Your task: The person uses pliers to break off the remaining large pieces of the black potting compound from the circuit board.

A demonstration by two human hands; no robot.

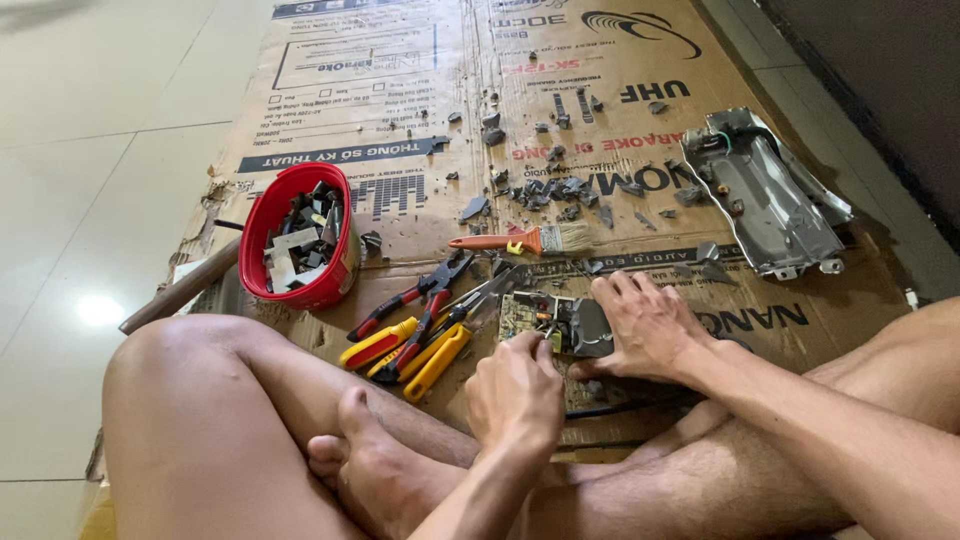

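Low in the centre of the frame, a person seated cross-legged on the floor worked over a small circuit board (545, 322) that lay on a flattened cardboard sheet (400, 90). The left hand (515, 392) was curled at the board's near edge, its fingers folded under so that it could not be told what, if anything, they gripped. The right hand (645, 325) lay spread, fingers open and flat, pressing down on a dark part (592, 330) at the board's right side.

Just left of the board lay a cluster of pliers and cutters (415, 335) with red and yellow handles, touching one another. Above them rested a paintbrush (525, 240) with an orange handle, and beyond it a scatter of dark broken fragments (555, 187) across the middle of the frame. A red bowl (300, 237) filled with scrap pieces stood at left, a wooden handle (180, 290) beside it. A bare metal chassis (765, 195) lay at upper right.

With bare legs and feet close by, the sharp fragments looked a likely hazard, and the board could have slipped on the cardboard if the pressing hand eased, bringing fingertips against solder points or tool edges.
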